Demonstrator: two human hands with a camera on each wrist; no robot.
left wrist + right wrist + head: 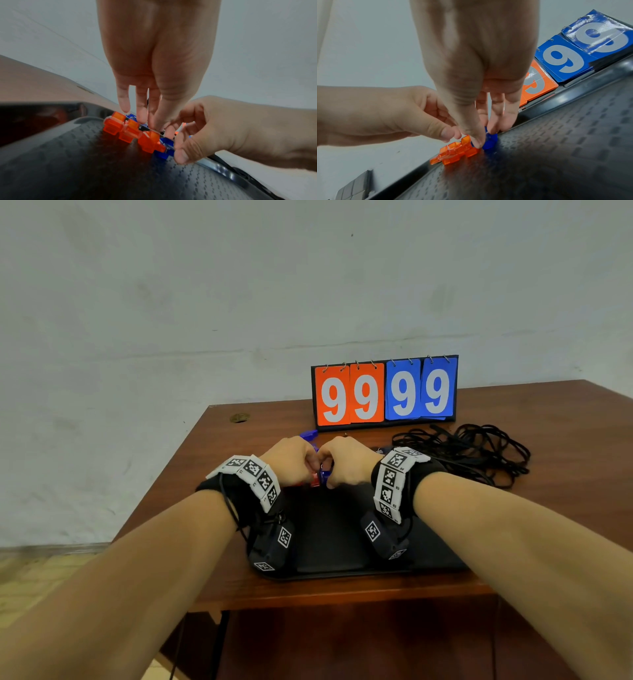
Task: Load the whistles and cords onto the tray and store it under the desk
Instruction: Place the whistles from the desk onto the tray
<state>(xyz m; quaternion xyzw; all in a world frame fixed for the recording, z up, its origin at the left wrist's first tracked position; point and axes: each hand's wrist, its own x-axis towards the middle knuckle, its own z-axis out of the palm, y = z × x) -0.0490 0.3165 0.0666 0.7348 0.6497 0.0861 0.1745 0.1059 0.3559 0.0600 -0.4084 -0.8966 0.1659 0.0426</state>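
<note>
Where wall [205, 285] meets floor [41, 570], brown wooden desk [260, 426] with black tray [329, 535]

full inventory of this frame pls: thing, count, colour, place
orange whistles: at least three, translucent orange, in a row at the tray's far edge, under the fingers
blue whistles: at least two in the cluster, translucent blue, next to the orange ones; exact count hidden by the hands
loose blue whistle: one, blue, on the desk in front of the scoreboard, off the tray
cords: one tangled pile, black, on the desk right of the tray
tray: one, black, textured, near desk edge
scoreboard: one, two orange and two blue cards, all 9, standing at the back
desk: one, brown wood
left hand: pinching at the whistles
right hand: pinching a blue whistle
</note>
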